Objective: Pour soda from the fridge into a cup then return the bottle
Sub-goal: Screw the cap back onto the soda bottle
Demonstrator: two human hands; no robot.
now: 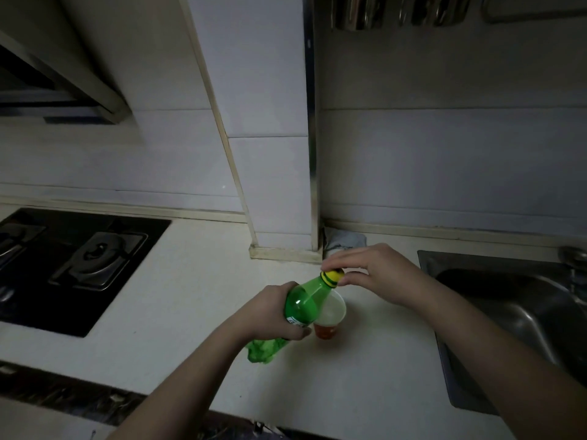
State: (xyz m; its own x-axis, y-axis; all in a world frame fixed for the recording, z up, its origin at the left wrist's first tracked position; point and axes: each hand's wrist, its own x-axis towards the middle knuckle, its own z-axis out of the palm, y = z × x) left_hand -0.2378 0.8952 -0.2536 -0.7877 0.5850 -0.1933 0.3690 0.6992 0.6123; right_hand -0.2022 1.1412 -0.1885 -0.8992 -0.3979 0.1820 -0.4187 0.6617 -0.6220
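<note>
Gripping the green soda bottle [300,308] round its middle, the left hand [274,312] has fingers and thumb curled tight about the body, with the label showing just above them. The bottle leans up and to the right, its base low over the white counter [197,300]. The right hand [373,274] pinches the yellow cap [332,277] between thumb and fingertips, the other fingers loosely spread above it. The cap sits on the bottle's neck; whether it is screwed tight I cannot tell. Just beside the bottle and partly behind it stands the cup [330,315], white inside, orange-red at its foot, upright on the counter. A black gas hob [73,265] lies well to the left, a steel sink [508,312] to the right, and a grey cloth [346,241] rests against the tiled wall behind.
</note>
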